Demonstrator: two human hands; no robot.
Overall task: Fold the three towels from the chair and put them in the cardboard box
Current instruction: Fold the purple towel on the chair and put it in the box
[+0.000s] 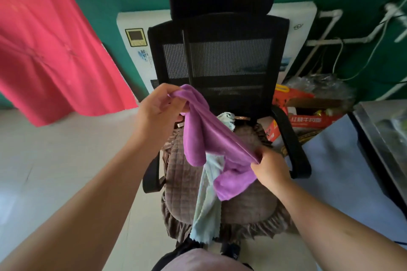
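Gripping one end of a soft purple microfibre towel (204, 130), the left hand (156, 110) has its fingers curled round the cloth above the chair seat, while the right hand (269, 166), at five o'clock from it, pinches the opposite end between thumb and fingers. The towel stretches slack between both hands, with loose folds hanging below each grip.

Beneath it, a pale mint-green cloth towel (207, 200) lies along the seat and drapes over its front edge at six o'clock; another bit of pale green fabric shows at the back of the seat, though whether it belongs to the same towel cannot be told.

Both rest on a black mesh-backed office chair (229, 59) with a headrest and armrests, whose seat wears a quilted brown cushion cover (248, 202) with a ruffled skirt.

Around the chair, the floor (57, 160) is pale and smooth. At ten o'clock a large red-pink cloth (44, 39) hangs into view. Behind the chair, at twelve o'clock, a white appliance (132, 50) with a small display panel stands against a wall painted green below and white above. At two o'clock sits an open red-and-brown cardboard box (308, 114) near crumpled clear plastic, with white pipes and cables on the wall. At three o'clock the corner of a shiny metal desk (378, 121) shows.
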